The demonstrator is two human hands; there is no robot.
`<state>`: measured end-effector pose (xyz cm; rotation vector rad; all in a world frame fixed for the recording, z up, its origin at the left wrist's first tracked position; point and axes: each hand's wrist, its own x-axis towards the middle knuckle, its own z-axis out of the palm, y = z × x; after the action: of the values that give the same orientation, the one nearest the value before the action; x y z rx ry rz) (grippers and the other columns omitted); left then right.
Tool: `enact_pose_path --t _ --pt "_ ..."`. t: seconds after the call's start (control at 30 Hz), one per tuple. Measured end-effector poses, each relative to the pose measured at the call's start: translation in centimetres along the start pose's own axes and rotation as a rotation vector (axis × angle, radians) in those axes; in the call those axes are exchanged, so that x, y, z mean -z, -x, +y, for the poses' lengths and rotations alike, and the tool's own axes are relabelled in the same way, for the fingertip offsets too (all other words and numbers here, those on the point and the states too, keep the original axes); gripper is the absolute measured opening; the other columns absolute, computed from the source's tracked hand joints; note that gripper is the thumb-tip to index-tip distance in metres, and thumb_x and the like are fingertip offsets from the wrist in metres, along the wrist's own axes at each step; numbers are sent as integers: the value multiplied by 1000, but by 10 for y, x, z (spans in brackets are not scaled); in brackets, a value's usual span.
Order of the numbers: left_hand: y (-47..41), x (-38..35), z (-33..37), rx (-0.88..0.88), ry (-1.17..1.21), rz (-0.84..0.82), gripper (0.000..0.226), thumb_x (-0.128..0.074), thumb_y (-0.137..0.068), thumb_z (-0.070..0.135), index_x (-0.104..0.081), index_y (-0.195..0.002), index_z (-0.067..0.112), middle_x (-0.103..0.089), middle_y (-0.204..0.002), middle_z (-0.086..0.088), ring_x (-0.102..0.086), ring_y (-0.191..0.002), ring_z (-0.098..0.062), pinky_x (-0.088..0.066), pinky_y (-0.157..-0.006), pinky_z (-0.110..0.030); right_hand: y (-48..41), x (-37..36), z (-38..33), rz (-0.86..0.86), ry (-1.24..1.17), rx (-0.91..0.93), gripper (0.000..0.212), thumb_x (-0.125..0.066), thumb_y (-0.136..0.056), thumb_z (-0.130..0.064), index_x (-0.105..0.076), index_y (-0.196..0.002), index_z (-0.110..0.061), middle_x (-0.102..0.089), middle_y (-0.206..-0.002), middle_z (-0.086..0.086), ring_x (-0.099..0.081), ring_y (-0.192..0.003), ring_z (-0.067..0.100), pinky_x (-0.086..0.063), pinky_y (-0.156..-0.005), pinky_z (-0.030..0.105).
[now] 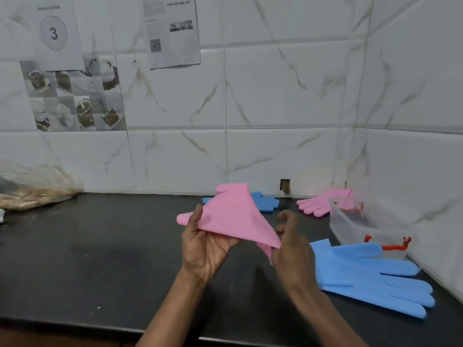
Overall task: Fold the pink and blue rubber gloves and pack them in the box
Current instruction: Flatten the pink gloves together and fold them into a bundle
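Observation:
A pink rubber glove [231, 214] is held up above the black counter [100, 246], bent into a tent shape. My left hand [203, 246] grips its left side with the thumb on top. My right hand [292, 246] pinches its lower right corner. A blue glove [368, 274] lies flat at the right, near the counter's front. Another blue glove [266, 202] lies at the back, partly hidden behind the held glove. A second pink glove [319, 204] lies at the back right. The clear plastic box [350, 231] with red clips stands in the right corner.
A clear plastic bag [32, 189] with brownish contents sits at the back left of the counter. Tiled walls close the back and right side, with paper sheets [172, 31] stuck on the back wall.

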<state>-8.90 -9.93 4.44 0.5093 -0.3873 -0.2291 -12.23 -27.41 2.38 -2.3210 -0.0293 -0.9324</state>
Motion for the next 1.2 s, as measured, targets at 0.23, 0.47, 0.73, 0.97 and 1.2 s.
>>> enact_pose_path --t 0.23,0.47,0.73,0.97,1.2 --pt "17 0 59 -108 -349 318 19 -49 -94 5 -53 -107 -8 -66 -109 -32 -71 -91 -42 -60 -65 -47 -46 58 -7 55 -23 150 26 -71 -76 -4 -68 -87 -27 -70 -83 -11 -61 -72 8 -39 -56 16" --pt "6 11 78 -47 -453 595 2 -51 -90 6 -49 -90 4 -65 -88 -39 -72 -70 -45 -60 -53 -43 -72 21 21 -420 -657 -454 32 -81 -72 -3 -66 -101 -2 -73 -93 16 -70 -79 27 -59 -73 43" --pt "-19 87 53 -96 -1440 793 71 -61 -89 33 -31 -150 13 -52 -138 -14 -63 -109 -37 -52 -93 -46 -44 -41 49 -364 1 -533 38 -74 -82 -25 -52 -109 -9 -61 -106 10 -60 -89 23 -51 -65 34" --pt "-10 116 47 51 -2252 562 40 -52 -94 29 -58 -133 22 -57 -133 -9 -50 -123 -29 -34 -103 -43 -39 -47 47 -322 149 -386 20 -67 -88 -19 -54 -101 -11 -62 -103 8 -55 -81 18 -44 -66 29" --pt "-6 109 44 -113 -2307 587 24 -56 -92 32 -72 -109 27 -66 -109 0 -57 -108 -20 -28 -95 -39 -35 -37 49 -312 376 -294 12 -58 -94 -15 -50 -102 -13 -61 -104 8 -52 -79 16 -41 -67 27"
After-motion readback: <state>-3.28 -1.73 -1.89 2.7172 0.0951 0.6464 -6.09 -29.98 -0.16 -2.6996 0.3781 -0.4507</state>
